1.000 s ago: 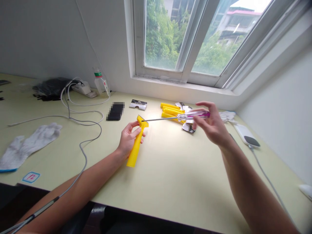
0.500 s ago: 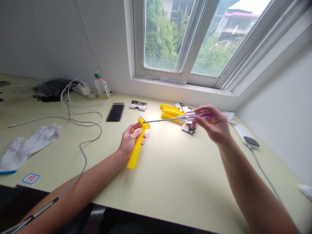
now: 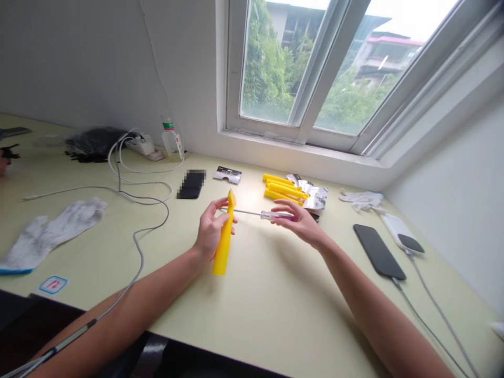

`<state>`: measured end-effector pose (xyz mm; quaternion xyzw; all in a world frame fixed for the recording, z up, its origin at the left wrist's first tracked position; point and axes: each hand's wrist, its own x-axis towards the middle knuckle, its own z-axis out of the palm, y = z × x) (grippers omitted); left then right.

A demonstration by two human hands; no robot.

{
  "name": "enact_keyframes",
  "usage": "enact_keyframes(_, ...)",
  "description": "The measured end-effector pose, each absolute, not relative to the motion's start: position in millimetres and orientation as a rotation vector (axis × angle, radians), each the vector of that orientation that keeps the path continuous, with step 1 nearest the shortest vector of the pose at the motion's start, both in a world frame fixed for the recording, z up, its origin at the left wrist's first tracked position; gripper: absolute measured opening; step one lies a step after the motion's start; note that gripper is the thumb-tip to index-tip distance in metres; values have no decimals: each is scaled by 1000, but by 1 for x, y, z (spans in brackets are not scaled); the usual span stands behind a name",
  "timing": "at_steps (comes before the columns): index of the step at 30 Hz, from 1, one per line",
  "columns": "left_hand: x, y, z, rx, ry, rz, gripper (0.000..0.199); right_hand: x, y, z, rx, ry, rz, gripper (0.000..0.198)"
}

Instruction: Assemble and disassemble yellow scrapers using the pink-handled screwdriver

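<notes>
My left hand (image 3: 210, 228) is closed round a yellow plastic scraper (image 3: 224, 247), held upright with its narrow head turned edge-on to me. My right hand (image 3: 301, 223) has the clear and purple handle of a screwdriver (image 3: 277, 215) between thumb and fingers, in a loose grip. The metal shaft points left and passes behind the scraper, near my left fingers, where its tip is hard to make out. Several more yellow scrapers (image 3: 281, 187) lie beyond my right hand, beside black and silver packaging cards (image 3: 317, 197).
Another card (image 3: 227, 175) and a partly pixelated black item (image 3: 191, 185) lie farther back. White gloves (image 3: 59, 231) and looping cables (image 3: 137, 231) are on the left. A phone (image 3: 379, 251) and a white device (image 3: 401, 231) lie right. A bottle (image 3: 172, 140) stands by the wall.
The scraper has turned from face-on to edge-on in my left hand. My right hand has moved left and down with the screwdriver, whose shaft now passes behind the scraper.
</notes>
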<state>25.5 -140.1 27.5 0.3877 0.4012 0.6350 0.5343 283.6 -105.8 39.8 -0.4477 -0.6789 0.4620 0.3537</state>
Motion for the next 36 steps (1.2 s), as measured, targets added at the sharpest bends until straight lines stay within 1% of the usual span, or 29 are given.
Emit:
enact_keyframes(2, 27, -141, 25, 993, 948, 1492, 39, 282, -108, 38, -1243, -1959, 1203, 51)
enact_keyframes(5, 28, -143, 22, 1146, 946, 1493, 36, 285, -111, 47, -1328, -2186, 1088, 44)
enact_keyframes(7, 28, -147, 22, 1284, 905, 1500, 33, 285, -113, 58, -1340, -2132, 997, 41)
enact_keyframes(8, 28, -150, 23, 1372, 878, 1511, 31, 284, -115, 64, -1328, -2041, 1010, 40)
enact_keyframes(9, 27, -153, 24, 1477, 856, 1522, 28, 282, -117, 70, -1299, -1927, 1075, 43)
enact_keyframes(12, 21, -159, 29, 1835, 844, 1507, 19, 274, -128, 89, -1150, -1644, 1412, 54)
enact_keyframes(14, 18, -161, 31, 2007, 848, 1414, 16, 267, -137, 98, -1106, -1623, 1533, 52)
enact_keyframes(18, 21, -159, 31, 2210, 843, 1199, 11, 259, -147, 103, -1113, -1718, 1512, 37)
enact_keyframes(22, 32, -146, 37, 2300, 781, 1162, 8, 263, -138, 95, -1108, -1615, 1475, 30)
enact_keyframes(24, 37, -126, 44, 2305, 833, 1231, 12, 272, -131, 94, -1177, -1562, 1346, 26)
enact_keyframes(25, 40, -111, 47, 2299, 942, 1271, 16, 277, -127, 95, -1215, -1537, 1257, 24)
enact_keyframes(26, 41, -93, 49, 2281, 1158, 1294, 17, 282, -125, 97, -1251, -1512, 1160, 22)
enact_keyframes(27, 43, -74, 50, 2245, 1472, 1244, 19, 287, -124, 100, -1282, -1490, 1067, 22)
enact_keyframes(28, 44, -53, 49, 2182, 1809, 1099, 24, 292, -125, 104, -1311, -1476, 973, 22)
enact_keyframes(29, 46, -33, 47, 2121, 1953, 1050, 33, 296, -126, 109, -1338, -1474, 879, 21)
enact_keyframes(33, 47, 28, 29, 1915, 2242, 938, 72, 308, -139, 126, -1405, -1524, 594, 22)
enact_keyframes(34, 47, 37, 24, 1871, 2279, 911, 78, 309, -141, 129, -1406, -1535, 566, 22)
enact_keyframes(36, 45, 49, 15, 1816, 2310, 874, 83, 312, -142, 131, -1405, -1540, 549, 22)
